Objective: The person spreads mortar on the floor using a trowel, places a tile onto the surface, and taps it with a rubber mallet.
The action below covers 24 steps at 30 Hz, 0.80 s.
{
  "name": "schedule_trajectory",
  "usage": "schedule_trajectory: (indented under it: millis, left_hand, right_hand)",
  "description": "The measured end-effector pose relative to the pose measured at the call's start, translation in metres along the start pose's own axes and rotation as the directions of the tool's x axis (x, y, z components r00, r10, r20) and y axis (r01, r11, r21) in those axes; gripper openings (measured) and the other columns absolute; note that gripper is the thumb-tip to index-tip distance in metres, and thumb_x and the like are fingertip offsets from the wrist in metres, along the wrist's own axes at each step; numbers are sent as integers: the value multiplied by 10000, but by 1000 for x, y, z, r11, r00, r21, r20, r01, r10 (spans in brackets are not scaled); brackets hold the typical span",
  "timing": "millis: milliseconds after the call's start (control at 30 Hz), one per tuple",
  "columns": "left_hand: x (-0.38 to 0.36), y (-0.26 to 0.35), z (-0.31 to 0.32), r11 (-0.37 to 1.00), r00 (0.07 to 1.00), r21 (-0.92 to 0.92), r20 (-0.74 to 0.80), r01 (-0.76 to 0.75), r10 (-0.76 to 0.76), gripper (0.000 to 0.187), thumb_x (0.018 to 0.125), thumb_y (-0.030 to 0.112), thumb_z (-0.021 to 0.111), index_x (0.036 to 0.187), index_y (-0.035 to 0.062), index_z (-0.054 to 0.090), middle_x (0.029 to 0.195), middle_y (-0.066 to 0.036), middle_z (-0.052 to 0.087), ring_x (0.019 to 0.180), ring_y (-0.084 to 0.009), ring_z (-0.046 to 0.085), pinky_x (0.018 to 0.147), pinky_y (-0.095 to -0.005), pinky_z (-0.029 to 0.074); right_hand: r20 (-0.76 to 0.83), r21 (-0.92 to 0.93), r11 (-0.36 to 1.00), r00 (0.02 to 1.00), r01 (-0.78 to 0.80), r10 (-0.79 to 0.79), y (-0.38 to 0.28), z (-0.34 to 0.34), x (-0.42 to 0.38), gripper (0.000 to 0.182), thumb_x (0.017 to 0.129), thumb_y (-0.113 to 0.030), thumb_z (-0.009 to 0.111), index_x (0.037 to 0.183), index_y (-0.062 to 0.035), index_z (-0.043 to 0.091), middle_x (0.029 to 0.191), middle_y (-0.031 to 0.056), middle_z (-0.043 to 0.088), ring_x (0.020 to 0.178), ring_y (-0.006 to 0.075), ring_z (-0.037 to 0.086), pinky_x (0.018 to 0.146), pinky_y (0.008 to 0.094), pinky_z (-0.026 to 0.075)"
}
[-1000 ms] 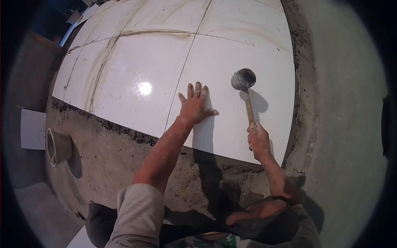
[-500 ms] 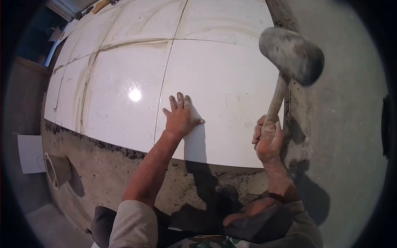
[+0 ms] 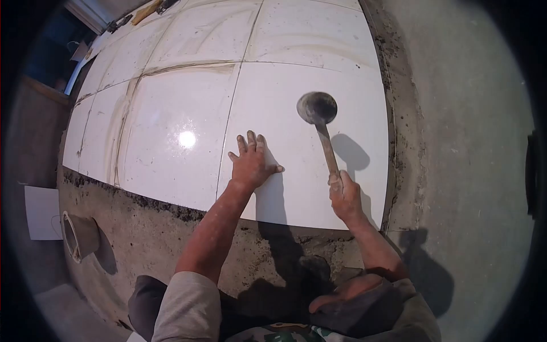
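Observation:
My left hand (image 3: 250,165) lies flat with fingers spread on a large white floor tile (image 3: 296,194), close to the joint with the tile on its left. My right hand (image 3: 346,197) is wrapped round the wooden handle of a rubber mallet (image 3: 317,108). The mallet's dark, dusty head is over the upper middle of the same tile, its round face toward me. A shadow of the mallet falls on the tile to the right of the handle.
More white tiles (image 3: 182,108) with mortar-smeared joints extend left and away. Crumbly mortar (image 3: 137,199) lines the near edge. A bucket (image 3: 80,235) lies tipped at left beside a white tile piece (image 3: 43,212). Grey concrete floor (image 3: 461,154) runs along the right.
The mallet has swung down and left from the tile's right edge to over its middle, and my right hand has shifted left with it. My left hand stays on the tile.

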<state>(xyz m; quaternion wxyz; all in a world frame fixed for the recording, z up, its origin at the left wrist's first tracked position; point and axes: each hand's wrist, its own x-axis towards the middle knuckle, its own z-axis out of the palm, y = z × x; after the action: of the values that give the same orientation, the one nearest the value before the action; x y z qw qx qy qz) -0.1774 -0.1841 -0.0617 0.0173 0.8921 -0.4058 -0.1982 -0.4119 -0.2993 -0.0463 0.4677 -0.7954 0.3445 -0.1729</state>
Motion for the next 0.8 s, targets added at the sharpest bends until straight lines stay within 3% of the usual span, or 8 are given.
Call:
schedule_trajectory:
  millis: [167,267,400,433,467,633,733,800]
  left_hand:
    - [-2,2,-3,999,999,-39,28,34,-33,1156,698,626,727,1502,1,180,1575,-223,131,1458,-432,62,1069,-706,219]
    - [-1,2,-2,996,998,-75,36,56,-53,1164,697,592,748,1503,-12,164,1582,-210,122,1464,-416,49,1075,-710,197]
    - [-1,6,-9,993,994,-81,74,84,-78,1186,683,581,765,1502,-20,153,1581,-211,121,1465,-411,53,1074,-711,200]
    - [-1,6,-10,993,994,-80,72,82,-77,1186,683,581,765,1502,-20,153,1581,-211,121,1465,-411,53,1074,-711,200]
    - [-1,6,-9,995,995,-73,67,75,-70,1185,683,582,766,1499,-25,158,1580,-213,123,1465,-413,55,1072,-713,202]
    - [-2,8,-14,994,997,-92,46,67,-63,1182,677,583,772,1493,-33,177,1576,-220,133,1461,-423,59,1066,-716,208]
    - [-4,4,-4,994,998,-90,32,56,-54,1185,667,586,776,1491,-31,188,1576,-215,144,1461,-419,70,1063,-719,207]
    - [-4,5,-6,995,998,-82,13,56,-55,1182,669,610,760,1497,-12,190,1574,-216,152,1462,-416,76,1072,-708,207]
  right_hand:
    - [38,303,953,999,9,-21,-52,-19,1,310,1003,-279,464,854,-9,495,588,32,490,532,110,512,486,306,423]
    - [-63,321,912,966,257,-251,-86,-32,9,317,1003,-281,459,855,-2,494,586,35,478,531,109,514,491,302,424]
    - [-95,-31,978,973,208,-210,-22,6,17,286,988,-269,488,900,3,489,677,199,593,580,397,604,550,449,477]
    - [-26,-307,949,996,69,-80,-19,14,21,275,973,-258,513,934,14,490,722,274,597,688,505,585,594,518,466]
    - [38,-470,879,993,-84,116,-6,25,29,289,970,-266,522,924,17,496,692,261,596,711,483,601,602,541,449]
    - [42,236,971,998,-49,40,-50,-9,2,289,975,-256,481,843,1,494,598,138,559,536,254,584,519,399,446]
    - [55,322,946,997,37,-58,-27,-11,-22,288,967,-249,476,817,-4,491,571,97,517,516,162,526,496,338,423]
    - [47,276,961,998,21,-36,-12,-7,-41,305,967,-263,497,810,-3,484,565,124,512,503,218,525,497,370,420]
